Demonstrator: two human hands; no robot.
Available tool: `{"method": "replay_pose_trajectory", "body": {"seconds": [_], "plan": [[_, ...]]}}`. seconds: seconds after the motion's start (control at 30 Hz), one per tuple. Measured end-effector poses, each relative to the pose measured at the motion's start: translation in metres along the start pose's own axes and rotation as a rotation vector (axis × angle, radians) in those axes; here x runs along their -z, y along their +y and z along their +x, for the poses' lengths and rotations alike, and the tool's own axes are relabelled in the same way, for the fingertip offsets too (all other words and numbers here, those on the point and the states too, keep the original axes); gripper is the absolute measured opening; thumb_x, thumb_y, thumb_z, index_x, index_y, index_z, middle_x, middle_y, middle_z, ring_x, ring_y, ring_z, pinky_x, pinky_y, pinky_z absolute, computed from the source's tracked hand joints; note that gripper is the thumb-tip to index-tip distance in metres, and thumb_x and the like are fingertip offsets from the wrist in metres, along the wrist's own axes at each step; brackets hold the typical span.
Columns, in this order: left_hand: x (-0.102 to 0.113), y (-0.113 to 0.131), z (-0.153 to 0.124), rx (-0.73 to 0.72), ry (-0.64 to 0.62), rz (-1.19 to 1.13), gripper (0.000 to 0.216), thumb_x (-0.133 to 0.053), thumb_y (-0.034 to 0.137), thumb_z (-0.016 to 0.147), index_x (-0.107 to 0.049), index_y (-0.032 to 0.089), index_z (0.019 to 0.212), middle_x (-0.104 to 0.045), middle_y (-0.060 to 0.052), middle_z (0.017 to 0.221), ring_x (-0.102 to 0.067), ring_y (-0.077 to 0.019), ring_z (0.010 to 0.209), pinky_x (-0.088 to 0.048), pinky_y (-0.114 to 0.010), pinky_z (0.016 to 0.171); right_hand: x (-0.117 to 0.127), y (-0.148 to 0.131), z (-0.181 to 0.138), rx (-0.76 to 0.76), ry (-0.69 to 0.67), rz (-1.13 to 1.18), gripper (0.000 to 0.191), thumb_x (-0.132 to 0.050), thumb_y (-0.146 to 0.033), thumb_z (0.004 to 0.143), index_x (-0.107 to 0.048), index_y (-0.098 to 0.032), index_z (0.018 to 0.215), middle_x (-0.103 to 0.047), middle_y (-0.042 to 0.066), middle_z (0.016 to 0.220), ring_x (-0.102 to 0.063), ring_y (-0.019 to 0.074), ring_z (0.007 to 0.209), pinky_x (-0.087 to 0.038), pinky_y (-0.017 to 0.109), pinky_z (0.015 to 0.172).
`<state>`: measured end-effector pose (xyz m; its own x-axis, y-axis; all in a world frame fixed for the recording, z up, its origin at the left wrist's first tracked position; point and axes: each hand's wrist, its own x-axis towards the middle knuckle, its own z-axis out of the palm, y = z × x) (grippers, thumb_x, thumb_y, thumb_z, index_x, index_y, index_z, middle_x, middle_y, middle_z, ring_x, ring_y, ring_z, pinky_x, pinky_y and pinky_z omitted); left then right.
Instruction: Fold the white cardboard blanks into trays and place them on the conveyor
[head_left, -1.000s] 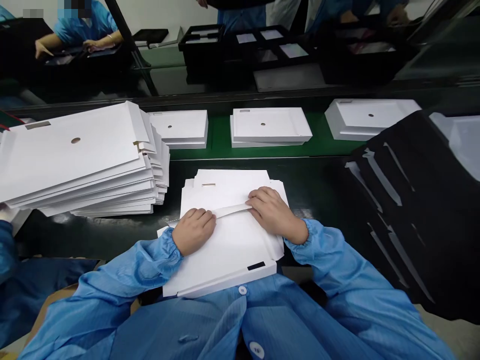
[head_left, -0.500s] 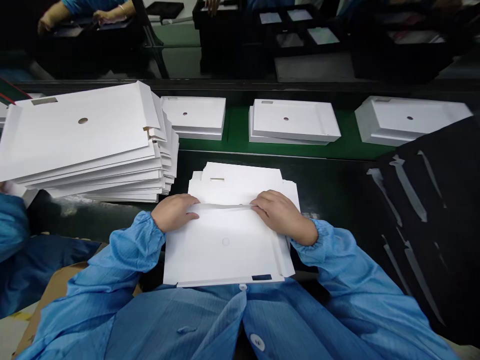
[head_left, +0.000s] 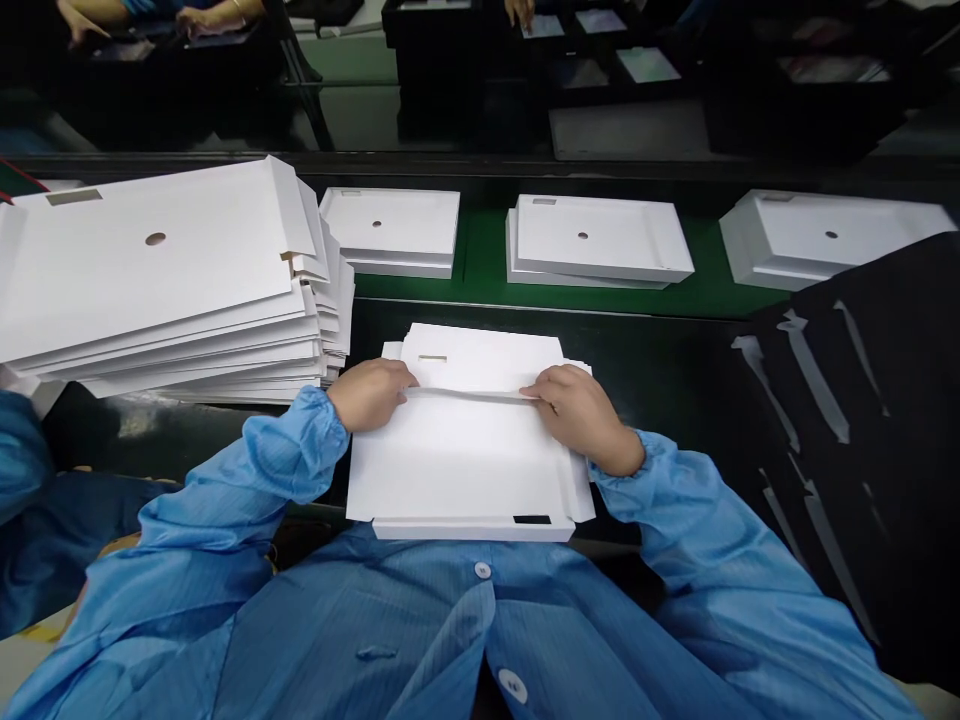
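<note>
In front of my body lies a creased white cardboard sheet (head_left: 465, 460), its near edge folded up against my jacket, with a dark slot near the right end of that fold. My left hand (head_left: 373, 393) pinches the left part of its raised far flap. The right part of the same flap is between the fingers of my right hand (head_left: 577, 410). Under it, a second white cardboard sheet (head_left: 487, 348) sticks out at the far side, showing a narrow slot.
A tall leaning stack of flat white cardboard sheets (head_left: 187, 270) stands at left. Folded white trays (head_left: 600, 235) sit in short stacks on a green strip behind. A black panel with tape strips (head_left: 817, 375) is at right. Another person's hands (head_left: 217, 20) work across the bench.
Both hands have moved a little away from my body with the cardboard sheet. Its near edge now stands folded up, and its round mark no longer shows.
</note>
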<state>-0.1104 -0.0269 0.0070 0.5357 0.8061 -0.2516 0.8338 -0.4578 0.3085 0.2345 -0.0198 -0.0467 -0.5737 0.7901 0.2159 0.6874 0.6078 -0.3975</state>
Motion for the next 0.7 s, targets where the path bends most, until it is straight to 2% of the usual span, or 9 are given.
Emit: {"method": "replay_pose_trajectory", "body": {"seconds": [0.17,0.27,0.33,0.4,0.43,0.5,0.6,0.7], "plan": [[-0.025,0.023,-0.022,-0.082,0.115,0.212,0.033,-0.044,0.007,0.091,-0.071,0.020,0.105,-0.068,-0.010,0.100,-0.061,-0.0231,0.095,-0.048,-0.038,0.086,0.007,-0.001,-0.020,0.141,-0.051,-0.120,0.031,-0.047,-0.018,0.097,-0.077,-0.024,0.099,-0.070,0.008,0.089,-0.058,0.0221,0.088,-0.041,0.037,0.080],[-0.033,0.035,-0.035,-0.088,0.106,0.307,0.033,-0.042,0.010,0.095,-0.070,0.022,0.108,-0.067,-0.010,0.102,-0.060,-0.0225,0.095,-0.046,-0.039,0.087,0.015,-0.002,-0.025,0.213,-0.108,-0.134,0.030,-0.047,-0.017,0.097,-0.075,-0.025,0.102,-0.070,0.007,0.092,-0.057,0.0224,0.091,-0.040,0.038,0.083],[-0.033,0.040,-0.040,-0.087,0.080,0.309,0.034,-0.042,0.011,0.095,-0.068,0.021,0.113,-0.066,-0.010,0.104,-0.059,-0.0230,0.097,-0.046,-0.039,0.087,0.021,-0.008,-0.027,0.258,-0.181,-0.156,0.029,-0.047,-0.015,0.095,-0.074,-0.023,0.104,-0.070,0.008,0.096,-0.056,0.0240,0.096,-0.040,0.039,0.085],[-0.029,0.044,-0.043,-0.093,0.037,0.286,0.036,-0.046,0.013,0.092,-0.065,0.020,0.121,-0.066,-0.011,0.106,-0.059,-0.0247,0.098,-0.046,-0.039,0.085,0.028,-0.017,-0.028,0.288,-0.263,-0.184,0.025,-0.051,-0.020,0.094,-0.072,-0.020,0.107,-0.069,0.011,0.100,-0.055,0.0265,0.101,-0.039,0.040,0.087],[-0.027,0.047,-0.044,-0.090,0.010,0.276,0.037,-0.050,0.016,0.090,-0.064,0.019,0.124,-0.065,-0.011,0.107,-0.060,-0.0259,0.099,-0.047,-0.039,0.084,0.030,-0.023,-0.029,0.295,-0.296,-0.198,0.025,-0.054,-0.026,0.094,-0.071,-0.018,0.110,-0.068,0.012,0.103,-0.055,0.0281,0.102,-0.040,0.041,0.088],[-0.023,0.053,-0.041,-0.053,-0.043,0.263,0.035,-0.057,0.027,0.089,-0.065,0.018,0.122,-0.065,-0.012,0.107,-0.060,-0.0277,0.097,-0.047,-0.039,0.078,0.032,-0.035,-0.030,0.288,-0.340,-0.231,0.037,-0.062,-0.044,0.090,-0.070,-0.014,0.112,-0.066,0.015,0.105,-0.055,0.0309,0.102,-0.041,0.043,0.087],[-0.020,0.066,-0.027,0.049,-0.082,0.272,0.039,-0.054,0.049,0.094,-0.068,0.017,0.112,-0.064,-0.014,0.103,-0.062,-0.0284,0.089,-0.045,-0.039,0.070,0.028,-0.048,-0.033,0.233,-0.355,-0.282,0.052,-0.065,-0.059,0.086,-0.070,-0.012,0.106,-0.066,0.016,0.102,-0.055,0.0316,0.096,-0.043,0.043,0.084],[-0.024,0.073,-0.010,0.057,-0.064,0.300,0.052,-0.049,0.058,0.096,-0.059,0.022,0.132,-0.064,-0.014,0.104,-0.063,-0.0281,0.084,-0.043,-0.039,0.070,0.021,-0.051,-0.034,0.175,-0.314,-0.286,0.049,-0.061,-0.060,0.090,-0.069,-0.013,0.105,-0.066,0.016,0.103,-0.057,0.0302,0.095,-0.045,0.041,0.081]]}}
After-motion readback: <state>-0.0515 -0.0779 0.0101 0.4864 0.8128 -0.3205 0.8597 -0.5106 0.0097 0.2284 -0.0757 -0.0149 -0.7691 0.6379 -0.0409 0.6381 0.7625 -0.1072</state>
